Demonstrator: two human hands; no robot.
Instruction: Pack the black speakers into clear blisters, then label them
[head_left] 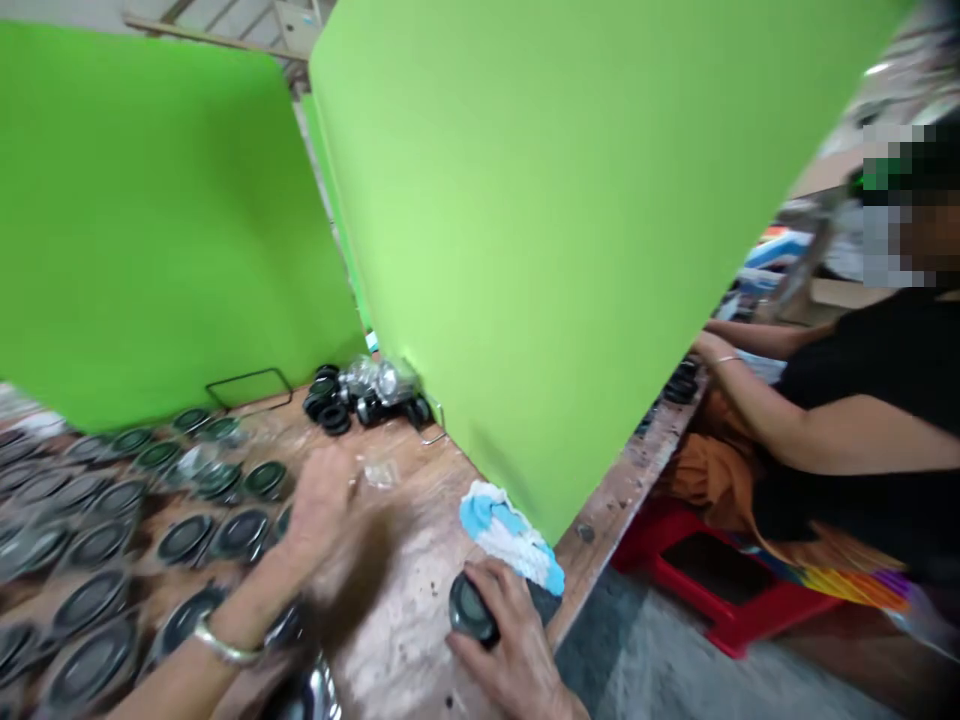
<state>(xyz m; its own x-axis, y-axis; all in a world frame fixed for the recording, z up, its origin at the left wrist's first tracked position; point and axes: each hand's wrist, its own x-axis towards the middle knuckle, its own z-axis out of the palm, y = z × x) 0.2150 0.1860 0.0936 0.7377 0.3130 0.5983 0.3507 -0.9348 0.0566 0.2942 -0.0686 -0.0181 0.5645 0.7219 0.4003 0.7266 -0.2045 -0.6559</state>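
My right hand point(510, 645) is closed around a round black part with a glassy face point(470, 608), resting on the wooden table point(420, 560) near its right edge. My left hand point(319, 505), with a metal bangle on the wrist, reaches over the table beside rows of round black disc parts point(180, 540). It is smeared by motion and its fingers are not clear. A small clear plastic bag point(380, 472) lies just past its fingertips.
Green divider panels point(525, 250) stand behind and to the right of the table. A pile of black rings and shiny parts point(364, 392) lies at the back. A blue and white cloth point(510, 535) lies by the edge. Another person in black point(847, 430) sits at right over a red stool point(705, 580).
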